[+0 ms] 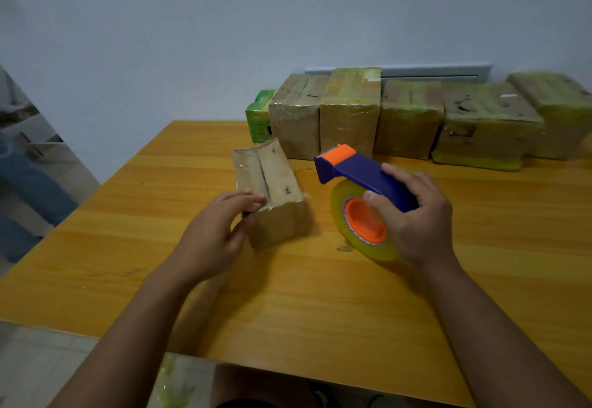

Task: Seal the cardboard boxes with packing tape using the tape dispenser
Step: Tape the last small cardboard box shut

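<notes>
A small cardboard box [272, 190] stands on the wooden table [288, 305], its top flaps meeting along a visible seam. My left hand [217, 231] grips the box's near left corner, fingers on top and thumb on the side. To the right, my right hand [416, 215] holds a blue and orange tape dispenser [358, 177] by its handle, just above the table. Its orange cutter end points toward the box. A roll of clear yellowish tape [362, 225] sits in the dispenser.
A row of several taped cardboard boxes [410, 116] lines the table's far edge against the wall. A small green carton [259, 116] stands at the row's left end. The table's left edge runs diagonally, with floor beyond it.
</notes>
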